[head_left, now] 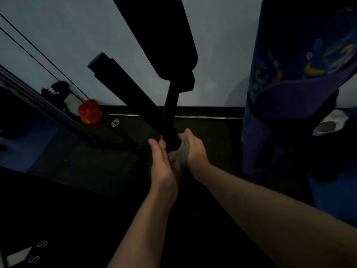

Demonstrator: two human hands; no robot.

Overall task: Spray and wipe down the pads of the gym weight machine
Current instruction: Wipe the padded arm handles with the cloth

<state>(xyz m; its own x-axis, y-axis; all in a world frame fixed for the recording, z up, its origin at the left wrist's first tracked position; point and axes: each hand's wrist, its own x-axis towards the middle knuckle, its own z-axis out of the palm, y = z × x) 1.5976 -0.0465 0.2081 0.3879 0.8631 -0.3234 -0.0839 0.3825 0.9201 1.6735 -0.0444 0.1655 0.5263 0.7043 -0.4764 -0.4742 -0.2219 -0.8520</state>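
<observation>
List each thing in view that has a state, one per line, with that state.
cloth: bunched, wrapped round the lower end of the black bar, held between both hands
left hand: fingers straight, flat against the cloth
right hand: fingers curled round the cloth
black bar: upright under the pad
pad: tilted
rolled mat: standing on end

Surface notes, dim light.
Cloth [178, 153]: soft grey fabric, crumpled. Machine post [170, 105]: matt black. Floor [96, 147]: dark, rough-textured.

grey cloth [178, 155] bunched between both hands, wrapped round lower end of black roller pad [171, 139], long black back pad [164, 35] angled up beyond the hands
</observation>
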